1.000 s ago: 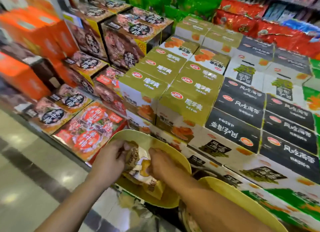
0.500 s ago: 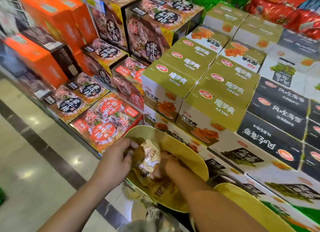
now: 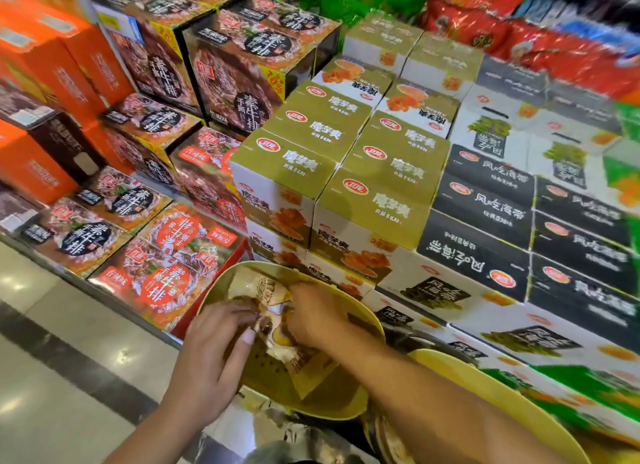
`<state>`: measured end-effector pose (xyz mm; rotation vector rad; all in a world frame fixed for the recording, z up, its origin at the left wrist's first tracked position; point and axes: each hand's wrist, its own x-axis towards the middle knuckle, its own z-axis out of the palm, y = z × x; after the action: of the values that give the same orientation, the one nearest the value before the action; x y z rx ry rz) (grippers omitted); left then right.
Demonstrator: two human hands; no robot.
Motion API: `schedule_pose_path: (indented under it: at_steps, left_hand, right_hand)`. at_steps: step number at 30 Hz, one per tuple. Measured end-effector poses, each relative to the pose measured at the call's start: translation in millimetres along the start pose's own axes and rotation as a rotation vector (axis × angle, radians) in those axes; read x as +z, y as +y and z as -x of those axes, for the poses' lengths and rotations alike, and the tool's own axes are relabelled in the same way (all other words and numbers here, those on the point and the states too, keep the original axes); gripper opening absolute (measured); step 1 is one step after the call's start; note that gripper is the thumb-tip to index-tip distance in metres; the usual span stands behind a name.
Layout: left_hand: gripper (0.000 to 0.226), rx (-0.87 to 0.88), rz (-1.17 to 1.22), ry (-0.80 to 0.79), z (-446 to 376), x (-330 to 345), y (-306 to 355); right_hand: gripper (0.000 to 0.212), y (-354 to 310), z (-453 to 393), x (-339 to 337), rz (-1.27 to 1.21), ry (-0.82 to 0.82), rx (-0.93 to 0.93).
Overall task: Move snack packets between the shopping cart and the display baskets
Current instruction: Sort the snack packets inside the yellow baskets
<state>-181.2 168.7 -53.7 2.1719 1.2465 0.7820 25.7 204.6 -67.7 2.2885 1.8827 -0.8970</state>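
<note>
A yellow display basket [image 3: 360, 316] sits low in front of the stacked boxes, with several tan snack packets [image 3: 304, 363] lying inside. Both hands reach into it. My left hand [image 3: 214, 352] lies over the basket's left side, fingertips on a crumpled packet [image 3: 266, 320]. My right hand [image 3: 315, 316] comes in from the right, its fingers curled onto that packet bunch from the other side. One more packet [image 3: 258, 285] leans against the basket's far wall. The shopping cart is hard to make out at the bottom edge.
A second yellow basket [image 3: 485, 387] stands lower right. Behind rise stacked boxes: olive-green ones [image 3: 377, 193], black ones [image 3: 485, 200], brown and red ones [image 3: 162, 255], orange ones [image 3: 45, 58]. Shiny tiled floor [image 3: 52, 359] runs along the left.
The camera has moved closer and tilted. My left hand has slid lower on the basket's left side, and the packets between my hands have shifted and crumpled.
</note>
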Motion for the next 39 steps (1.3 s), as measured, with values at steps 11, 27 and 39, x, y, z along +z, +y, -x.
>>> schedule_pose_path:
  at_steps: [11,27,39]
  left_hand:
    - [0.048,0.317,-0.421,-0.239,38.1,11.6,-22.5]
    - [0.079,0.326,-0.188,-0.267,42.9,50.7,144.2]
    - [0.046,1.036,0.179,-0.773,225.8,264.6,449.3]
  right_hand:
    - [0.033,29.4,157.0,-98.2,-0.609,0.364,-0.034]
    - [0.042,188.7,468.2,-44.4,-1.094,1.140,0.303]
    - [0.059,283.3,714.5,176.3,-1.317,1.647,0.972]
